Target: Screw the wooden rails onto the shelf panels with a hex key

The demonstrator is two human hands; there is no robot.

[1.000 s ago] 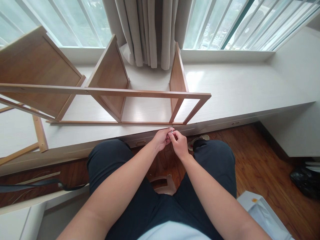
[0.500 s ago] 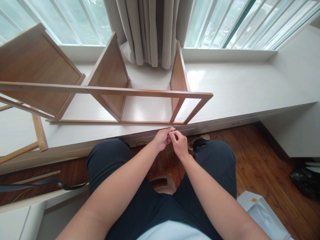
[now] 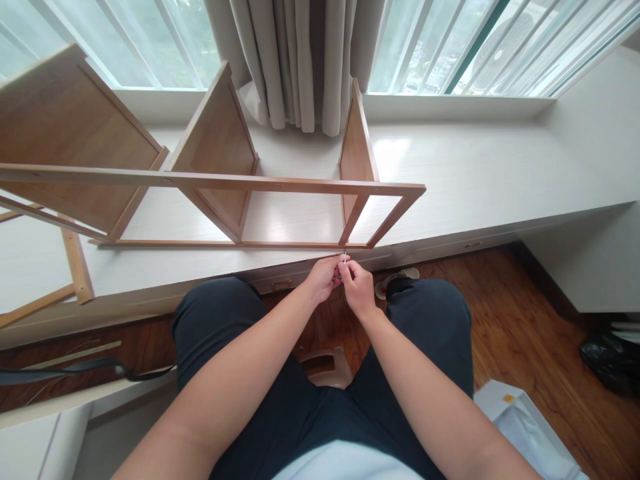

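The person sits facing a long white surface (image 3: pixel 475 180) under a window, both bare forearms reaching forward over dark-trousered knees. The left hand (image 3: pixel 324 279) and the right hand (image 3: pixel 358 288) meet just in front of the near edge of the surface, fingertips pressed together around a small silvery metal piece (image 3: pixel 345 257), likely a screw or a slim tool, which stands upright between them. Each grip is clenched on that piece: the left thumb and fingers pinch it from one side, the right fingers curl around it from the other, and the two hands touch. What exactly the piece is cannot be told, since it is tiny and mostly covered. Its tip sits right at the bottom rail of a wooden shelf frame (image 3: pixel 280 185), close to the frame's near right corner. The frame lies on its side across the surface, with three upright brown panels dividing it into open bays and a long pale rail running across the top. A loose wooden strip (image 3: pixel 77 257) lies on the surface at the far left. Behind the frame hangs a grey curtain (image 3: pixel 300 60), gathered between the window panes. Below the hands, on the wooden floor (image 3: pixel 525 333), stands a small stool (image 3: pixel 327 367) between the knees, and a black bag (image 3: pixel 613 363) lies at the far right.
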